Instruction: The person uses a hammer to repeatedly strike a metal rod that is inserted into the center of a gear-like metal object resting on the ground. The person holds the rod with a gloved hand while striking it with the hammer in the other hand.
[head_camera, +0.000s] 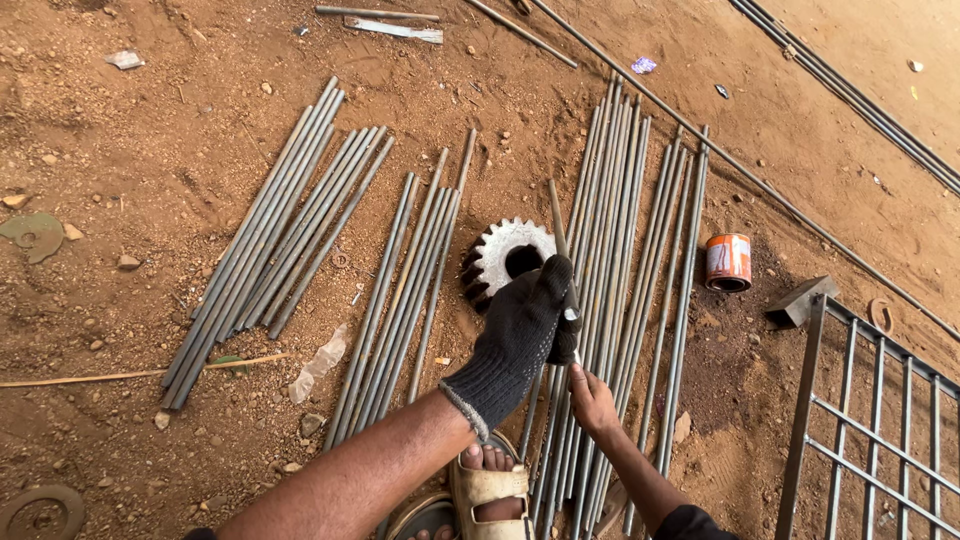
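left hand (520, 335): in a dark knit glove, fingers curled shut around a thin steel rod (558, 225), gripping it partway down; the glove hides the fingertips
right hand (592, 400): bare, fingers pinched closed on the same rod just below the glove, the two hands almost touching
rod: runs up from the hands, slightly tilted, its top end crossing the right edge of the gear; lower part is lost among the other rods, cannot tell where it ends
gear (505, 258): grey toothed wheel with a round centre hole, lying on the dirt between two rod bundles, partly behind the glove
middle bundle (405, 300): loose rods just left of the gear, fanned a bit at the top
right bundle (625, 290): biggest pile, right of the gear, passing under both hands
left bundle (275, 240): rods lying diagonal, well apart from the hands
can (729, 262): small orange and white tin, upright, open top, just right of the right bundle
grille (880, 420): welded frame of bars, bottom right corner, near the can but not touching
long rods (700, 135): single lengths running diagonally across the top right
foot (490, 490): in a tan sandal, bottom centre, beside the lower ends of the right bundle
ground (130, 160): red-brown dirt with pebbles and scraps
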